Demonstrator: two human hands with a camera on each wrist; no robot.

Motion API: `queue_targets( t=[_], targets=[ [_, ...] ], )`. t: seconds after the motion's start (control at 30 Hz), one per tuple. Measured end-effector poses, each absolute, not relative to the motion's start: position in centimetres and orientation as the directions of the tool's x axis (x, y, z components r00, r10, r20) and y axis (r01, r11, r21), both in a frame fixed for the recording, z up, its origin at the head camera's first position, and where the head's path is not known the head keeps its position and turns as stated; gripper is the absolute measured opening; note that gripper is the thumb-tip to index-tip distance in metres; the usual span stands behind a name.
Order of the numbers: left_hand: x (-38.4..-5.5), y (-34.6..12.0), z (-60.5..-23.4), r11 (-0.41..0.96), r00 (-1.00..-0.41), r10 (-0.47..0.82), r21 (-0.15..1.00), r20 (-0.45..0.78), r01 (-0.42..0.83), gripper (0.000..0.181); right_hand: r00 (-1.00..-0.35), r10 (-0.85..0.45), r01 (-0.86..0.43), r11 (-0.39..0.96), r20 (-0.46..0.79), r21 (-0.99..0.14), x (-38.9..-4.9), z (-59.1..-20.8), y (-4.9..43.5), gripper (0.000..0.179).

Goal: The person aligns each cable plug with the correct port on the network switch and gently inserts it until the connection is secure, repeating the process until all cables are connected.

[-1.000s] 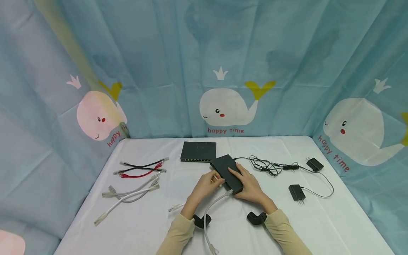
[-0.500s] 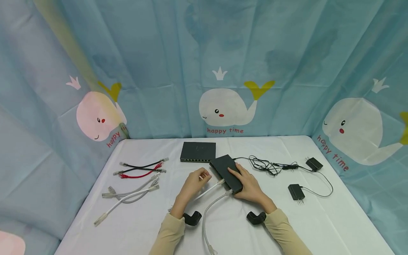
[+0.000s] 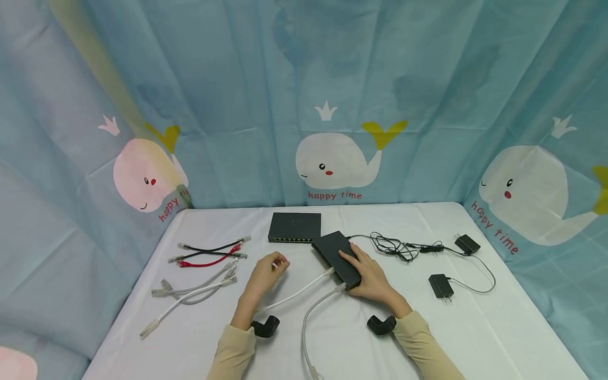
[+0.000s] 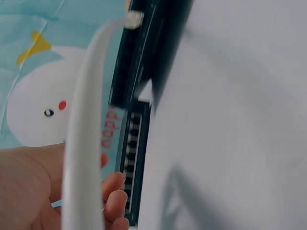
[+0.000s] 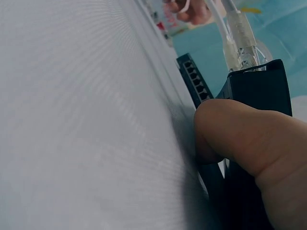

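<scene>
A blue curtain (image 3: 228,105) printed with white whales rises beyond all the fingers, and the white-covered table (image 3: 475,338) spreads beneath them. The person's right hand (image 3: 372,274) grasps the near right side of a black box (image 3: 338,258), which lies at a slant just left of that palm, the fingers laid across its top. The left hand (image 3: 265,273) is released: its fingers curl loosely round nothing, well apart from the box, to its left. A second black box (image 3: 294,227), with a row of ports, sits beyond both hands' fingertips, near the far edge. A tangled black cord (image 3: 432,248) runs from the far end of the grasped box off to the right of the right fingers. Left of the left fingers lie crossed grey and white cables (image 3: 190,294), and farther off on that side black and red cables (image 3: 204,264). Between the two hands, a white cable (image 3: 299,291) and a grey cable (image 3: 305,327) are plugged into the grasped box's left side. Smallest are two black adapters, a nearer adapter (image 3: 440,286) and a farther adapter (image 3: 467,244), both well to the right of the right fingers.
</scene>
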State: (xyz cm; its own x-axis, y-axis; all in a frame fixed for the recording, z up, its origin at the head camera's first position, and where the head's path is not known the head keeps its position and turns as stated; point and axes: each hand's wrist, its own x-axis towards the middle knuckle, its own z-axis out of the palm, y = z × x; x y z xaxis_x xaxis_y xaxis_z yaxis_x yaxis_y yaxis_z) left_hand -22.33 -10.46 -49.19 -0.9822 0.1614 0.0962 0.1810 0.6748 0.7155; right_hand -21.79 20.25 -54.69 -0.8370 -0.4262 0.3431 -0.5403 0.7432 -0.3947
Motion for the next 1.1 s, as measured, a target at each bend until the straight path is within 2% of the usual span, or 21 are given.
queue_targets(
  t=[0.3, 0.57, 1.1],
  targets=[
    [-22.0, -15.2, -49.3, 0.707, -0.973, 0.145, 0.669, 0.180, 0.229, 0.016, -0.838, -0.435, -0.541, 0.742, 0.331, -0.396, -21.9, -54.8, 20.2, 0.096],
    [-21.9, -18.8, -49.2, 0.773, -0.993, 0.112, 0.626, 0.032, 0.107, 0.013, -0.847, -0.425, -0.526, 0.751, 0.319, -0.399, -21.8, -54.8, 20.3, 0.098],
    [-20.9, -22.4, -49.2, 0.808, -0.988, 0.151, 0.578, -0.015, 0.115, 0.014, -0.846, -0.424, -0.529, 0.745, 0.324, -0.406, -21.8, -54.9, 20.3, 0.097]
  ],
)
